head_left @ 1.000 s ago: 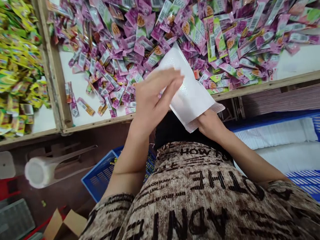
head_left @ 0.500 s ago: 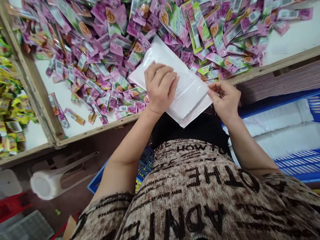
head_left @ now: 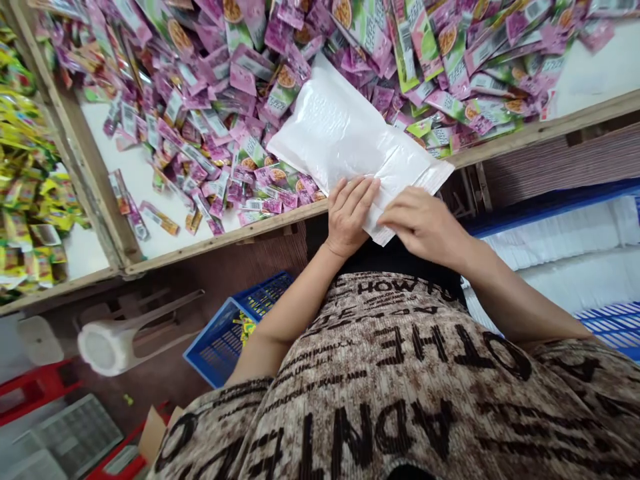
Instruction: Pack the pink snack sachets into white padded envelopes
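A white padded envelope (head_left: 345,127) lies slantwise on the purple packets, its near end reaching past the wooden table edge. My left hand (head_left: 353,217) rests on the envelope's near side, fingers stretched out flat over it; its thumb is hidden. My right hand (head_left: 425,223) is closed at the folded flap strip of the near end, with fingers bent against it. Part of that strip is covered by my right hand. Under and around the envelope are many small purple-and-green snack packets (head_left: 275,100).
A wooden rail (head_left: 240,237) runs along the table's front. Yellow packets (head_left: 30,193) fill the left compartment. Below are a white stool (head_left: 107,347), a blue basket (head_left: 215,340) and red crates (head_left: 37,387). White envelopes are stacked in a blue crate (head_left: 610,330) at right.
My left hand has moved from the envelope's middle to its near side and flattened. My right hand has moved left along the flap. The flap end now appears folded down.
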Demonstrator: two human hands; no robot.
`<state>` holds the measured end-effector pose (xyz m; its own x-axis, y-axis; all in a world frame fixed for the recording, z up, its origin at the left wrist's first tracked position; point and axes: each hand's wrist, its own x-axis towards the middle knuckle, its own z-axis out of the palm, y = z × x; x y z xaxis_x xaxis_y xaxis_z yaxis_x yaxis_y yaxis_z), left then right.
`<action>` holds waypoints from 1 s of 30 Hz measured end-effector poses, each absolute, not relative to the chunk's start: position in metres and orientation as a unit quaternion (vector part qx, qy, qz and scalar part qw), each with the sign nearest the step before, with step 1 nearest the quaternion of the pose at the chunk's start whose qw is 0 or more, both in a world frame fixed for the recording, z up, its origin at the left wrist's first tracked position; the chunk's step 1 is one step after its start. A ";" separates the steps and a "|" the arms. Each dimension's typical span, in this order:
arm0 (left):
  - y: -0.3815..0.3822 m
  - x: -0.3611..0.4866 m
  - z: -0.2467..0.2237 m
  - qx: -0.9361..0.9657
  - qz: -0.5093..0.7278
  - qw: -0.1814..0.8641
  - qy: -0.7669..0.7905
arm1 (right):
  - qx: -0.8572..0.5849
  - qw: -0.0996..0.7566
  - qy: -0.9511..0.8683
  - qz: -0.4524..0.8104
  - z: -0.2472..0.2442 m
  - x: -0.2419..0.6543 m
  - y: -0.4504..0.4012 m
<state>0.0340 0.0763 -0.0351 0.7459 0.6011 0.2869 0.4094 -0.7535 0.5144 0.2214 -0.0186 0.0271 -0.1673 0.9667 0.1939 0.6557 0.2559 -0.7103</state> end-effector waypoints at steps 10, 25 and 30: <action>0.076 0.012 0.007 0.897 0.179 0.275 0.295 | -0.452 0.320 -0.777 0.298 0.033 0.199 -0.013; 0.061 0.010 0.005 0.917 0.186 0.225 0.273 | -0.491 0.356 -0.760 0.234 0.027 0.186 -0.021; 0.063 0.008 0.011 0.934 0.140 0.217 0.246 | -0.492 0.349 -0.770 0.207 0.022 0.175 -0.019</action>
